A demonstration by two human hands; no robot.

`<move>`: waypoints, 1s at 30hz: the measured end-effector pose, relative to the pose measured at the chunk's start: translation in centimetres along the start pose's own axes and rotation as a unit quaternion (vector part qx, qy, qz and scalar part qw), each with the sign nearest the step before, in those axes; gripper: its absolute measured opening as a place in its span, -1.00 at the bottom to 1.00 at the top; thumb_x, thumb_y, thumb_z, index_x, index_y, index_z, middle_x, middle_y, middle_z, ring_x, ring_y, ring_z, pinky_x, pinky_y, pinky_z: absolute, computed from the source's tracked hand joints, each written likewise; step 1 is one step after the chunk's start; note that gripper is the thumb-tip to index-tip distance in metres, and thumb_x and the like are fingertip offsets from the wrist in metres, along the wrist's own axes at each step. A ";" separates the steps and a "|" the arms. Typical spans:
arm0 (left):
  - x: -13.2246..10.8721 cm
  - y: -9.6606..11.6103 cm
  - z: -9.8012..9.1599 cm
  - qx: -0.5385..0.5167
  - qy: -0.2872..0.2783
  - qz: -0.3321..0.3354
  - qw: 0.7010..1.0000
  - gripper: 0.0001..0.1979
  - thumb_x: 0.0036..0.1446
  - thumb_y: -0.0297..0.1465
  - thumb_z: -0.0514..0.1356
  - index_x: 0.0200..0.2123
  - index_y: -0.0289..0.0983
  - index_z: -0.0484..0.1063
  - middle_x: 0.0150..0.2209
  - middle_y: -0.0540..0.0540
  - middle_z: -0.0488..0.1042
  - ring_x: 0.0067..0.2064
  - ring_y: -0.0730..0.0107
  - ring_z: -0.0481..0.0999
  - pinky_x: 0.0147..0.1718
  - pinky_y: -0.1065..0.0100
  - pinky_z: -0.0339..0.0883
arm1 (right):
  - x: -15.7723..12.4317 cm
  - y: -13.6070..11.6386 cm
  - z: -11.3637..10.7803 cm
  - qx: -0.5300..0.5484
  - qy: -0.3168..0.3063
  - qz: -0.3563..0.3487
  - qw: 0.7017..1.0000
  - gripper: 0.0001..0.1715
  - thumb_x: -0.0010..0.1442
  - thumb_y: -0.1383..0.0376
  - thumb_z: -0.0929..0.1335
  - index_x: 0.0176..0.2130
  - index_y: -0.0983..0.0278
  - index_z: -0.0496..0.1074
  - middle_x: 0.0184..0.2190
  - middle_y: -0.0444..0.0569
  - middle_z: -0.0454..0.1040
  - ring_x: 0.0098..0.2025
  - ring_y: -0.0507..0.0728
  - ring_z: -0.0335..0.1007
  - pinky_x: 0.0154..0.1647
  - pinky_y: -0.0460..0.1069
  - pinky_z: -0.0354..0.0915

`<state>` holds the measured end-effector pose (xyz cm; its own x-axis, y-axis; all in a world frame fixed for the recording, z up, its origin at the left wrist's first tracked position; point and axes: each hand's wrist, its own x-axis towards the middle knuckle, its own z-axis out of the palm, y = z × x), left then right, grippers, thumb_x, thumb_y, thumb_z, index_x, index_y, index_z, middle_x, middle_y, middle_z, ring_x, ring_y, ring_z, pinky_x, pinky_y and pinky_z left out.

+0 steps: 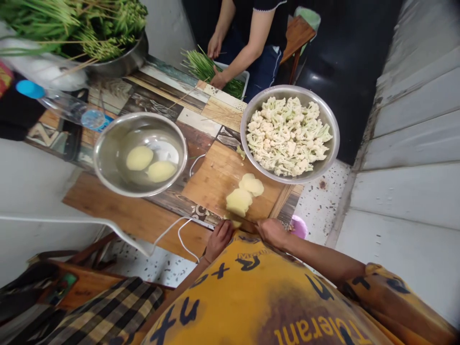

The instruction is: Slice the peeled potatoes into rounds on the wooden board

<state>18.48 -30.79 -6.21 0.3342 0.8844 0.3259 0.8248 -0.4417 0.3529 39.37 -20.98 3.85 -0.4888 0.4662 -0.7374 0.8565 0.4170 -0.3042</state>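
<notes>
At the near edge of the wooden cutting board [204, 179], my right hand [273, 233] is closed around the handle of a knife [248, 225]. The blade points left, toward my left hand [220, 236], whose curled fingers press on a pale yellow potato piece [234, 223]. My shirt front partly hides this spot. Just beyond the blade lies a row of overlapping potato slices [239, 201], with a few more slices [252, 184] farther up the board. On the left, a steel bowl [104, 170] holds two peeled potatoes [161, 171] in water.
A large steel basin [332, 143] of cauliflower florets overlaps the board's far right corner. Green vegetables fill another basin [134, 57], near a plastic bottle [66, 108]. Across the table, a person's hands [217, 76] handle green stalks. A white cable [172, 225] hangs at the near edge.
</notes>
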 end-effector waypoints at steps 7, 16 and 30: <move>-0.4 -0.2 -0.4 -0.033 -0.022 -0.002 0.999 -0.72 0.18 -0.46 0.03 -0.05 -0.30 0.38 -0.06 -0.25 0.38 0.13 0.11 0.23 -0.08 0.12 0.37 | -3.1 -0.2 -0.8 -0.022 0.018 -0.043 0.999 -0.73 0.23 0.37 0.14 -0.25 0.37 0.38 -0.38 0.09 0.52 -0.36 0.15 0.46 -0.46 -0.08 0.15; 0.3 -0.1 -1.1 -0.052 -0.019 0.008 0.998 -0.72 0.19 -0.46 -0.01 -0.13 -0.36 0.44 -0.09 -0.29 0.38 0.05 0.08 0.27 -0.17 0.14 0.40 | -4.8 -0.4 -1.7 -0.027 -0.036 -0.032 0.998 -0.70 0.25 0.35 0.12 -0.20 0.36 0.36 -0.36 0.12 0.52 -0.33 0.15 0.46 -0.43 -0.07 0.20; -0.7 0.0 0.0 -0.050 -0.001 0.000 0.999 -0.77 0.12 -0.51 0.09 -0.16 -0.39 0.45 -0.08 -0.29 0.39 0.12 0.06 0.24 -0.07 0.14 0.36 | -3.6 -0.6 -0.8 -0.018 -0.033 -0.018 0.999 -0.76 0.15 0.41 0.19 -0.24 0.35 0.40 -0.34 0.10 0.54 -0.31 0.16 0.47 -0.39 -0.07 0.21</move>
<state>18.23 -31.41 -6.47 0.3349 0.8846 0.3247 0.7748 -0.4546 0.4394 40.46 -22.24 7.15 -0.5059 0.3987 -0.7650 0.8317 0.4608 -0.3098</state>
